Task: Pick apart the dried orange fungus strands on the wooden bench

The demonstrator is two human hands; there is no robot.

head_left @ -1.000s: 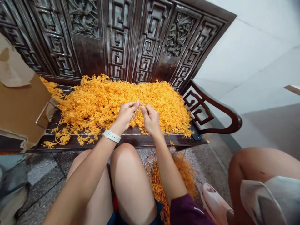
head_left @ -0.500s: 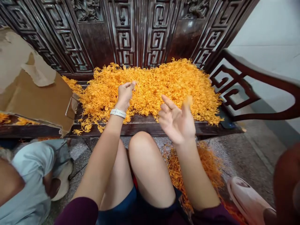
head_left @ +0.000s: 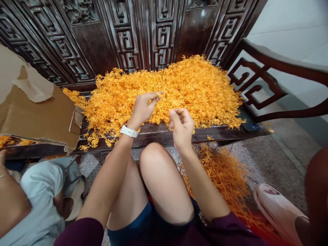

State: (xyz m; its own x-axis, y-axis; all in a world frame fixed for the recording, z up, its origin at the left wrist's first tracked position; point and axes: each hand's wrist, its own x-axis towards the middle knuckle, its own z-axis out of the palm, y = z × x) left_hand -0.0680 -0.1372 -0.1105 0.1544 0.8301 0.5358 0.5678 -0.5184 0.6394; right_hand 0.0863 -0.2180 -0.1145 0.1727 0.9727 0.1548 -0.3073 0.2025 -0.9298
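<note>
A broad heap of small orange knotted string pieces [head_left: 205,90] covers the dark wooden bench [head_left: 151,131]. Over the middle of the heap, my left hand [head_left: 145,108], with a white watch band [head_left: 129,132] at its wrist, pinches an orange string piece [head_left: 160,96] between thumb and fingertips. Close by on the right, my right hand [head_left: 182,128] has its thumb pressed to its curled fingers above the heap's front edge. What those fingers hold, if anything, is too small to make out. A single orange piece [head_left: 209,138] shows at the bench's front edge.
At left, a torn cardboard box [head_left: 38,112] stands on the bench. Carved panels [head_left: 85,44] form the back, and an openwork armrest [head_left: 271,65] bounds the right. Loose orange strings [head_left: 225,174] lie on the floor. Another person's light sleeve [head_left: 42,184] is at lower left, a pink shoe [head_left: 274,201] at lower right.
My right hand has moved left and closed from spread fingers to a pinch. My left hand has shifted slightly right. A lone orange piece now appears at the bench's front edge.
</note>
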